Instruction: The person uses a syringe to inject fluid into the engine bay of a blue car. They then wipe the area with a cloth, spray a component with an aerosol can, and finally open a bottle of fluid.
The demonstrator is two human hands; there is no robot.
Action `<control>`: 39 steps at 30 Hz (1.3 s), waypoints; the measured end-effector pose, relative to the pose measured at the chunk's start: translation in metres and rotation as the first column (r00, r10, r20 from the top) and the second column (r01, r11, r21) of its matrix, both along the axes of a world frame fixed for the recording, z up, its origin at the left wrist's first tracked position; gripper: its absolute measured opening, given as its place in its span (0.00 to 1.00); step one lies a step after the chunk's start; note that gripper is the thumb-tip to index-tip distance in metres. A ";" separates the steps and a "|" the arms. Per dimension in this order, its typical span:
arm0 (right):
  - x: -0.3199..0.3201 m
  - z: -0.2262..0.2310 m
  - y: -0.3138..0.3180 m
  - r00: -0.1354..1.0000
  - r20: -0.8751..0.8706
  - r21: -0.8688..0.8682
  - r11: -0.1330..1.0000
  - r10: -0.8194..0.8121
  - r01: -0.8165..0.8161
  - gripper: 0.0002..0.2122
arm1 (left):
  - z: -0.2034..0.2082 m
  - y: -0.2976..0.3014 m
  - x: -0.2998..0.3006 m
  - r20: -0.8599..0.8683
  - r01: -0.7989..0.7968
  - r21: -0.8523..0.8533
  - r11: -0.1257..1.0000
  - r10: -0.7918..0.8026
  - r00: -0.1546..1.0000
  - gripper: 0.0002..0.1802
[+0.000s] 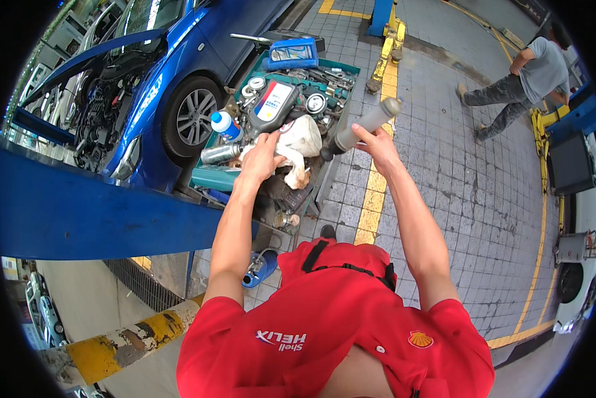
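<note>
My right hand (376, 144) is wrapped round a grey cylinder (367, 126) with a dark narrow end pointing down to the left; its exact kind is unclear. It is held up to the right of a green tool cart (352, 79). My left hand (261, 159) is at the left side of a white paper roll (301, 135), its thumb and fingers curled against it. A loose white strip and a stained wad (297, 178) hang from the roll's near side. Close by are a silver spray can (220, 154), a white-and-blue bottle (226, 125) and a dark grey oil jug (273, 106).
A blue oil jug (291, 53), round gauges (316, 103) and several wrenches crowd the cart. A blue car (149, 86) with its hood raised stands left. A blue beam (106, 209) crosses at left. Another person (533, 73) walks at the far right, near a yellow-blue lift.
</note>
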State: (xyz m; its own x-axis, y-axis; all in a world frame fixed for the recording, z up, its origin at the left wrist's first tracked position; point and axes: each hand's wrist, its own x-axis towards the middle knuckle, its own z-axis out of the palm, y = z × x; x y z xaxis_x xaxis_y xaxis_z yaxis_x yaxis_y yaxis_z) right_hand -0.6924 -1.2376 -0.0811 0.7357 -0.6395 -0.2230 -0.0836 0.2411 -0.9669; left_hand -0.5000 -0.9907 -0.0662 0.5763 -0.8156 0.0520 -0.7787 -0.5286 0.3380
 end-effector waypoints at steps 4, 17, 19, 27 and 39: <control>0.041 -0.001 -0.016 0.981 -0.140 0.032 0.991 0.134 -0.130 0.27 | 0.017 0.016 0.008 -0.103 -0.087 -0.029 0.996 0.084 0.991 0.17; 0.113 0.025 -0.065 0.874 -0.164 -0.229 0.844 0.458 -0.486 0.24 | 0.138 0.131 -0.090 -0.518 -0.657 -0.389 0.645 0.437 0.736 0.11; 0.129 0.043 -0.064 0.864 -0.136 -0.320 0.804 0.485 -0.501 0.26 | 0.133 0.134 -0.111 -0.556 -0.713 -0.392 0.581 0.467 0.687 0.12; 0.196 0.089 -0.071 0.853 0.068 -0.634 0.682 0.518 -0.364 0.28 | 0.118 0.111 -0.189 -0.541 -0.825 -0.269 0.496 0.631 0.556 0.15; 0.128 0.038 -0.248 0.935 0.321 -0.169 0.962 -0.151 0.213 0.25 | 0.119 0.130 -0.226 -0.819 -0.821 -0.077 0.566 0.434 0.376 0.13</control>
